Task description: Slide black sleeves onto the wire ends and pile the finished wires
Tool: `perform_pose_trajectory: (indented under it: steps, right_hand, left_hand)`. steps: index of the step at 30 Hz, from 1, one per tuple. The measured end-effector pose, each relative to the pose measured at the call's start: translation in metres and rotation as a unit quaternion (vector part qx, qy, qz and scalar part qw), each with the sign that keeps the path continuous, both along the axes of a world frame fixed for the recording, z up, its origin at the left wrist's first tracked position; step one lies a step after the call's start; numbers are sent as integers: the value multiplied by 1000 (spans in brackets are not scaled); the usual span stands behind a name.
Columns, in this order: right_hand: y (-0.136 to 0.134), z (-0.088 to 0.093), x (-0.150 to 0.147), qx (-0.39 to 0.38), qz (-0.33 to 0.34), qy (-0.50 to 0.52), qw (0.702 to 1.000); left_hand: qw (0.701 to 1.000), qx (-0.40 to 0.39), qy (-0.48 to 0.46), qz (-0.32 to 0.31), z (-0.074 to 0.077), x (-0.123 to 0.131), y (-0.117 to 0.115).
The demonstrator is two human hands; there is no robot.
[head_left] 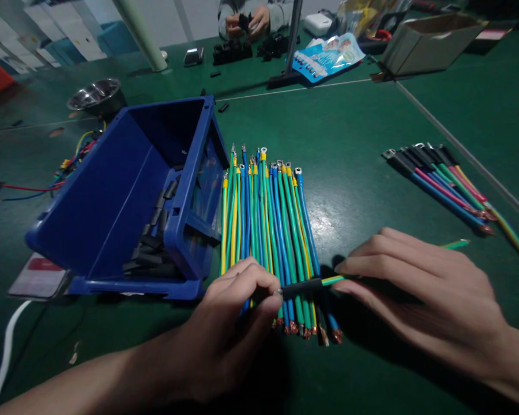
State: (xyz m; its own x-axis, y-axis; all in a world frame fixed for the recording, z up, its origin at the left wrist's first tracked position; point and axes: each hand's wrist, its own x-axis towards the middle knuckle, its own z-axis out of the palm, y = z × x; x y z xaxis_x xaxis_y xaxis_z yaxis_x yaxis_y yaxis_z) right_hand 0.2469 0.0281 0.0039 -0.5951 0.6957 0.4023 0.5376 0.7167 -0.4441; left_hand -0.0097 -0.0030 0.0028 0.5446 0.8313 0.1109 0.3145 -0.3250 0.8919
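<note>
My left hand (pixel 246 311) pinches the lug end of a short wire, where a bit of metal shows at the fingertips. A black heat-shrink tube (pixel 301 287) sits around the wire beside that end. My right hand (pixel 419 288) grips the same green-yellow wire (pixel 332 280) just right of the tube, and its free end pokes out beyond the knuckles. Beneath lies a row of cut cables (pixel 263 225) in blue, green and yellow, with ring lugs at the far ends and bare copper at the near ends.
At left a blue bin (pixel 108 196) lies with black tube pieces (pixel 153 248) inside. Several cables with black sleeves (pixel 441 178) fan out at right. Behind are a metal bowl (pixel 97 95), a blue pouch (pixel 328 56), a cardboard box (pixel 432 46) and another person's hands (pixel 248 24).
</note>
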Motion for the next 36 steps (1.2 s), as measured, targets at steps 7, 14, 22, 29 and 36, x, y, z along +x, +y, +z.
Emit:
perform_pose_trajectory:
  steps: [7, 14, 22, 29, 36]
  right_hand:
    - [-4, -3, -2, -76, -4, 13, 997]
    - [3, -4, 6, -115, -20, 25, 993]
    - [4, -6, 7, -114, -55, -11, 992]
    - [9, 2, 13, -63, -52, 20, 996]
    - [12, 0, 11, -74, -27, 16, 997]
  left_hand:
    - [998, -13, -49, -39, -6, -1, 5]
    - [997, -12, -75, -14, -10, -1, 4]
    - [998, 38, -35, -23, -8, 1, 1]
    - [1000, 9, 14, 25, -9, 4, -1]
    - [1000, 6, -30, 4, -9, 1, -1]
